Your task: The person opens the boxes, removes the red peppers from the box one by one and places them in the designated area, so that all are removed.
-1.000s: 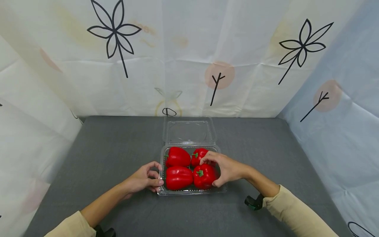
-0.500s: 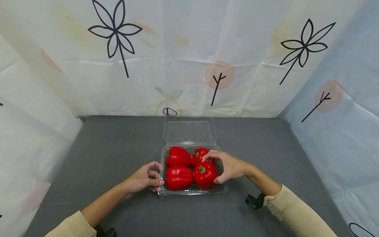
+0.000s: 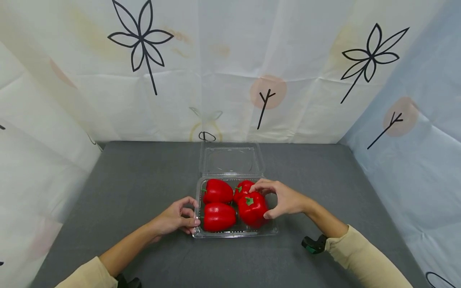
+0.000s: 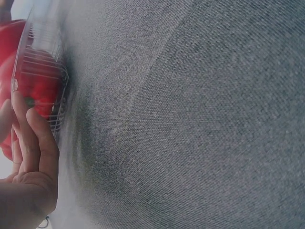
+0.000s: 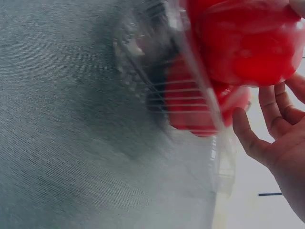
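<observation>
In the head view my right hand (image 3: 284, 199) grips a red bell pepper (image 3: 253, 214) with thumb and fingers, its green stem tilted up. The right wrist view shows this bell pepper (image 5: 250, 45) raised above the rim of the clear plastic container (image 5: 209, 95), fingers around it. Three more red bell peppers lie in the container, among them the front left one (image 3: 219, 218), the back left one (image 3: 217, 191) and the partly hidden back right one (image 3: 243, 188). My left hand (image 3: 177, 216) pinches the container's left rim between thumb and fingers.
The container's hinged clear lid (image 3: 231, 160) lies folded back behind it. A grey cloth-covered table (image 3: 151, 168) carries everything. Patterned white fabric (image 3: 230, 80) hangs behind the table and at both sides. A black strap device (image 3: 314, 245) sits at the right wrist.
The front right bell pepper has come up out of its spot, moving slightly right and back with my right hand, and its stem end tips upward. My left hand stays on the rim.
</observation>
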Demonstrator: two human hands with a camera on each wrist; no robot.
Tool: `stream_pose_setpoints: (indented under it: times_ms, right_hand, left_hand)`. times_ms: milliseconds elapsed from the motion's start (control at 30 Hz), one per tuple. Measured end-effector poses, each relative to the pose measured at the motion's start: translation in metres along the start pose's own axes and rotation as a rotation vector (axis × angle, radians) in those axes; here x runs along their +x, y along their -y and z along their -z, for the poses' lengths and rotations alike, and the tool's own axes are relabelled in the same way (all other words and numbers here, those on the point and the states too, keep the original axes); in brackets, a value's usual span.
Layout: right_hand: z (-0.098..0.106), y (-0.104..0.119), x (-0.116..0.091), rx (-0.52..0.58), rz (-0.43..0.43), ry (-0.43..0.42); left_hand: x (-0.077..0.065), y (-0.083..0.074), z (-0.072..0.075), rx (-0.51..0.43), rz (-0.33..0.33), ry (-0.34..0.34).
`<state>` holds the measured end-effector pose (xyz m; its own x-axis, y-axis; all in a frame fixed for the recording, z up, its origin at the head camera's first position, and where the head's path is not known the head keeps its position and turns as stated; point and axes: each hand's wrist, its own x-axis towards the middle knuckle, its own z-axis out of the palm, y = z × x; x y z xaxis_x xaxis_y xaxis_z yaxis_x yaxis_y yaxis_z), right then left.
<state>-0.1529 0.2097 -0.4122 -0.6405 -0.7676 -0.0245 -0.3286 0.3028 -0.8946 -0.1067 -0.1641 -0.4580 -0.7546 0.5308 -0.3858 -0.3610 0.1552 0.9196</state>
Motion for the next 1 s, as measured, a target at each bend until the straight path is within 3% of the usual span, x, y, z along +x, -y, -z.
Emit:
stream_pose_setpoints:
  times_ms: [200, 467, 867, 1000]
  right_hand:
    - [0.013, 0.009, -0.007, -0.002, 0.004, -0.078]
    - [0.033, 0.010, -0.017, -0.081, 0.028, -0.252]
    - [0.060, -0.006, -0.028, -0.302, -0.109, -0.763]
    - [0.068, -0.022, -0.033, -0.311, -0.193, -0.920]
  left_hand:
    - [0.000, 0.002, 0.001, 0.004, 0.007, -0.001]
    - [0.001, 0.002, 0.000, 0.010, 0.016, -0.010]
    - [0.000, -0.002, -0.001, 0.014, 0.015, -0.029]
    - [-0.001, -0.002, -0.001, 0.014, 0.015, -0.028]
